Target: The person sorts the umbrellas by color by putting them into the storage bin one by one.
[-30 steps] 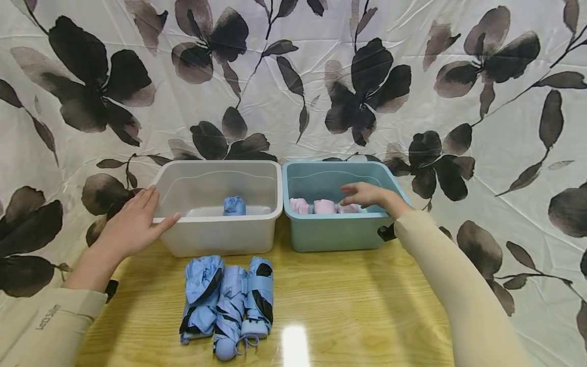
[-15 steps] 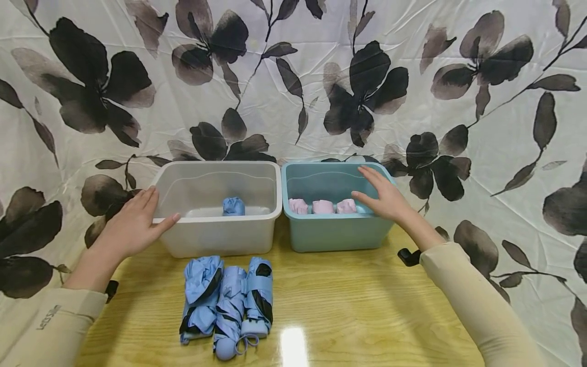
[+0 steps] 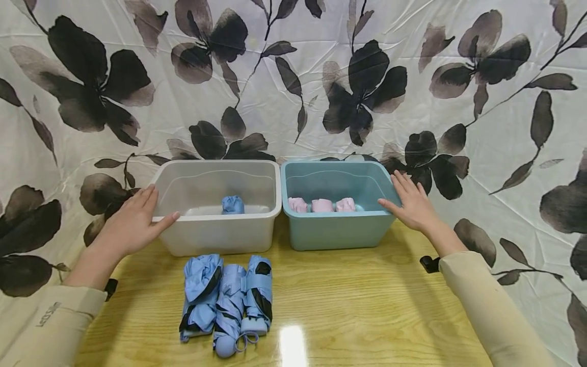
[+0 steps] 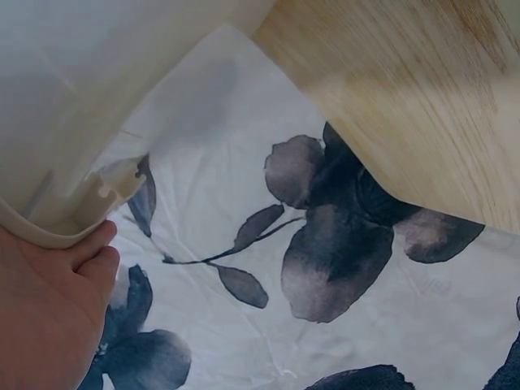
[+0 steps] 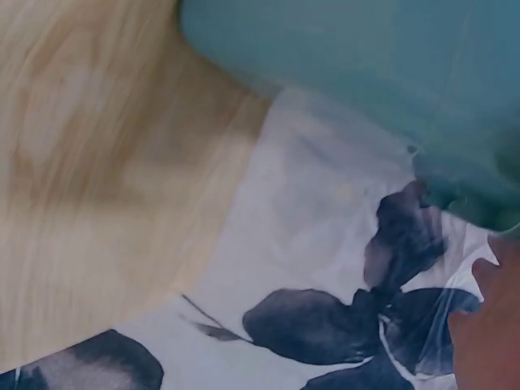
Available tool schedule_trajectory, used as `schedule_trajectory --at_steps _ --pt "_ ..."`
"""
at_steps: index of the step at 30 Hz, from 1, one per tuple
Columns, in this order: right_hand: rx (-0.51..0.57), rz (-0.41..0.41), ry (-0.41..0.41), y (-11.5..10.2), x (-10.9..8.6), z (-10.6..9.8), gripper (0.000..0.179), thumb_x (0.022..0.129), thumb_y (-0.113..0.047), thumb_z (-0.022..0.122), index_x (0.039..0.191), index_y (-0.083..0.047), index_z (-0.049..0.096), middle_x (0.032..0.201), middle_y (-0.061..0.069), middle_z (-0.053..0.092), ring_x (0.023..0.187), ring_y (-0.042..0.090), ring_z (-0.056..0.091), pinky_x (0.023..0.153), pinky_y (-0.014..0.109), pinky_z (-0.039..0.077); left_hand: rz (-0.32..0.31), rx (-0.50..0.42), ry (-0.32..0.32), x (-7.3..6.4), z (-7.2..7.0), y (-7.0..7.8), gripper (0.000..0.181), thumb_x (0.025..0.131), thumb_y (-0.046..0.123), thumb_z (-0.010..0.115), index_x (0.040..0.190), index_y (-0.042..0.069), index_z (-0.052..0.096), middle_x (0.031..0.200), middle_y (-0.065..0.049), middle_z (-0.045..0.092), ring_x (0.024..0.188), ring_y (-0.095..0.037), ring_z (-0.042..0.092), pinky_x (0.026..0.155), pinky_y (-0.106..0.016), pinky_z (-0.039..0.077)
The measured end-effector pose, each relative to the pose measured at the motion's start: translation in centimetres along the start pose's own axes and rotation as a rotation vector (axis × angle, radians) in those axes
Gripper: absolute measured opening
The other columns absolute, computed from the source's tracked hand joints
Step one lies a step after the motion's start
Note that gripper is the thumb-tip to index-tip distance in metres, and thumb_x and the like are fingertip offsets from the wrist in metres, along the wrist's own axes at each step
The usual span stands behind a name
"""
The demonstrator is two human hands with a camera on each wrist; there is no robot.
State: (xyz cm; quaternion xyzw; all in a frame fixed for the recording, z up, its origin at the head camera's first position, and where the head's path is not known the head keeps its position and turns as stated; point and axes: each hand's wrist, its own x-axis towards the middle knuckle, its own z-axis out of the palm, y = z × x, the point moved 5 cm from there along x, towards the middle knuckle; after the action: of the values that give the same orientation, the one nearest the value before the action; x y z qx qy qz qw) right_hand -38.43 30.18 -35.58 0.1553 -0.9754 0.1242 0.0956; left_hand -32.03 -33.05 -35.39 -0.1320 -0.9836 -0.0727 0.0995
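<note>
My left hand rests at the left rim of a light grey plastic bin, fingers extended along the edge. In the left wrist view, the fingers lie right at the rim. My right hand is at the right rim of a teal bin, fingers straight and thumb toward the rim. One blue rolled bundle stands inside the grey bin. Three pink rolled bundles sit in a row in the teal bin. Three folded blue umbrellas with black patches lie side by side in front of the grey bin.
Both bins stand side by side at the back of a wooden table. Behind them hangs a white cloth with dark flowers, which also runs along the table's sides.
My right hand has drawn back out from over the teal bin, moving right to its right rim. The third pink bundle is uncovered. My left hand stays where it was.
</note>
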Motion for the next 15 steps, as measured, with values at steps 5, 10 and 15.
schedule_trajectory --at_steps 5,10,15 --pt "0.003 0.029 -0.103 0.69 -0.12 0.51 0.101 0.103 -0.066 0.045 0.165 0.001 0.003 0.174 0.021 -0.001 0.159 0.044 0.003 0.127 0.060 0.002 -0.003 -0.010 -0.025 0.04 0.18 0.05 0.097 0.106 0.059 0.044 0.154 -0.022 0.020 0.161 -0.044 0.017 0.149 -0.061 0.016 0.120 -0.069 0.018" --pt "0.037 0.042 -0.141 0.93 -0.02 0.78 0.101 0.103 -0.067 0.045 0.165 0.001 0.003 0.174 0.020 -0.001 0.160 0.041 0.003 0.128 0.058 0.003 -0.019 -0.061 -0.066 0.18 0.20 -0.22 0.098 0.106 0.060 0.044 0.157 -0.019 0.014 0.164 -0.041 0.009 0.151 -0.060 0.009 0.121 -0.071 0.013" --pt "0.053 0.039 -0.136 0.91 0.33 0.83 0.101 0.102 -0.068 0.045 0.166 0.000 0.006 0.174 0.020 0.003 0.160 0.041 0.005 0.128 0.059 0.005 -0.050 -0.138 -0.056 0.25 -0.12 -0.37 0.099 0.104 0.059 0.049 0.159 -0.015 0.012 0.165 -0.040 0.008 0.152 -0.059 0.005 0.120 -0.074 0.009"
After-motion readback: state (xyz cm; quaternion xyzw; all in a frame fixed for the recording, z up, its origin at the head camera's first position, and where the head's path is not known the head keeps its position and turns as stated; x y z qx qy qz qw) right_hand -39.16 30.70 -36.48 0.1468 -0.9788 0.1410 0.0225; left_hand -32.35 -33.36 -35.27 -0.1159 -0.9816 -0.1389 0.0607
